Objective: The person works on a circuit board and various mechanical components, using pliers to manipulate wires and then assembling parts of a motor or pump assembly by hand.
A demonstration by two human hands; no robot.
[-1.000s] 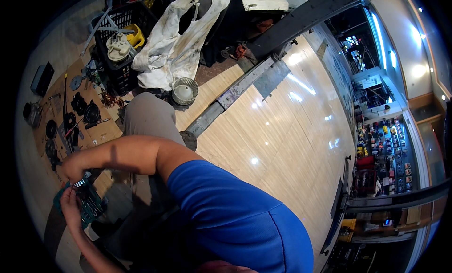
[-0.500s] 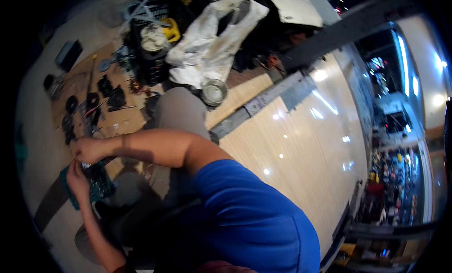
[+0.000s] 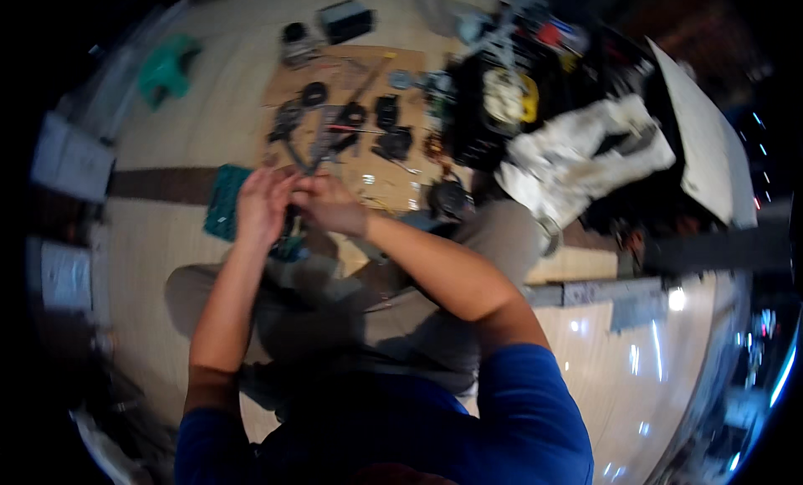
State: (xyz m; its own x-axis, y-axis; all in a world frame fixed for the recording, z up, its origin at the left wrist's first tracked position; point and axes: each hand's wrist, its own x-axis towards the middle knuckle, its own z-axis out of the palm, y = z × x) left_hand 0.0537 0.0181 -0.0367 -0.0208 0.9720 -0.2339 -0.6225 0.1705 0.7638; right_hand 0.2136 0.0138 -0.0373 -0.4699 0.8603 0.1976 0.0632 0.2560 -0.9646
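Shirt: your blue shirt (image 3: 531, 401) is nearest to you.
Pants: your bent knees in grey-brown pants (image 3: 498, 234) come next.
Left hand: your left hand (image 3: 263, 205) has its fingers curled in a narrow bunch. You can't tell what it holds.
Right hand: your right hand (image 3: 330, 202) is just beside it, fingers bent in. It's too blurry to see if it holds something.
Green case: the green case (image 3: 222, 207) is on the floor by your hands, partly hidden.
Cardboard: the cardboard (image 3: 393, 194) is farther off, with black parts (image 3: 393, 140) on it.
Cloth: a dirty white cloth (image 3: 552, 169) lies right.
Black box: a black box (image 3: 345, 22) sits far past the cardboard.
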